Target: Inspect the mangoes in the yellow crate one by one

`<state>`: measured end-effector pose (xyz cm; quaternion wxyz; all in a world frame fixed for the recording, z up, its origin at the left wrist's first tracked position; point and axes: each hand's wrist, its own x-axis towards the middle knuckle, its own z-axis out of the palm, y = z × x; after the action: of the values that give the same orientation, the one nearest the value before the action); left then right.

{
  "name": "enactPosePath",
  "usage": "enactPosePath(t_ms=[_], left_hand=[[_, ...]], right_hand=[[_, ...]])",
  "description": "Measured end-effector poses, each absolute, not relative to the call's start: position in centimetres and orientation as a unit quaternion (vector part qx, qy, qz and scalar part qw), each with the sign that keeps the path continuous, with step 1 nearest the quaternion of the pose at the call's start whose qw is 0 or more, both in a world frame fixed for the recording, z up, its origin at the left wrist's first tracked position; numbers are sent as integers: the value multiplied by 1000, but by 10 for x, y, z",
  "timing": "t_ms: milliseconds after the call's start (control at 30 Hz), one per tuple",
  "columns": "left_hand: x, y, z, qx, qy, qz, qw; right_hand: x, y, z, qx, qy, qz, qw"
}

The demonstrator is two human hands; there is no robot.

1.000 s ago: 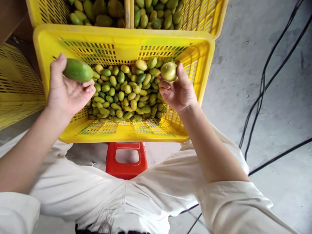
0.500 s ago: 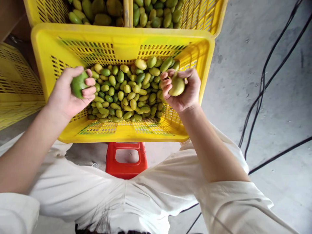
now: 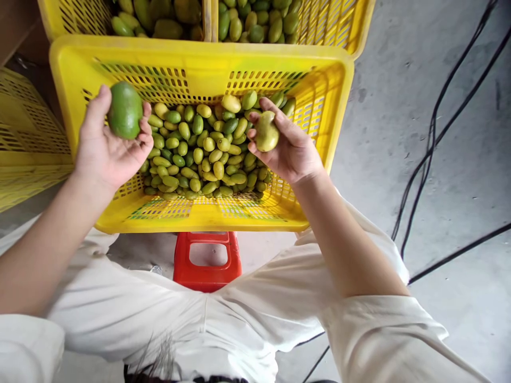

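My left hand (image 3: pixel 102 154) holds a smooth green mango (image 3: pixel 125 110) between thumb and fingertips, over the left side of a yellow plastic basket (image 3: pixel 207 219). The palm is turned up and the fruit rests near the fingers. In my right hand (image 3: pixel 293 151) is a smaller yellow-green mango (image 3: pixel 266 132), gripped by the thumb and fingers over the basket's right half. Below and between both hands lies a heap of small green and yellowish mangoes (image 3: pixel 207 151) on the basket's floor.
Behind stands a second yellow basket (image 3: pixel 327 21), split by a divider, with larger fruit (image 3: pixel 167 29) left and smaller fruit (image 3: pixel 255 21) right. Another yellow crate (image 3: pixel 30 122) is at the left. A red stool (image 3: pixel 207 279) sits between my legs. Black cables (image 3: pixel 431 127) cross the floor.
My left hand has moved up, and its fingers have loosened to show more of the green mango. The right hand has shifted left and slightly up, turning its mango upright.
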<state>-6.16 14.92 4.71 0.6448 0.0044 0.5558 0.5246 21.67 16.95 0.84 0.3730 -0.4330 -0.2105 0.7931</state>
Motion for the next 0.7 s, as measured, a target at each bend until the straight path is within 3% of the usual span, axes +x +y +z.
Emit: enactPosePath(t_ms=[333,533,700], left_hand=[[-60,151,39,29,585,539,605],[-60,151,41,43,570,518,636],[-60,152,42,22,566,486,665]], right_hand=[[221,174,3,-482,-226,782,324],[215,168,-1,-452,-232,777,372],[216,166,-5,-478,-225,769,359]])
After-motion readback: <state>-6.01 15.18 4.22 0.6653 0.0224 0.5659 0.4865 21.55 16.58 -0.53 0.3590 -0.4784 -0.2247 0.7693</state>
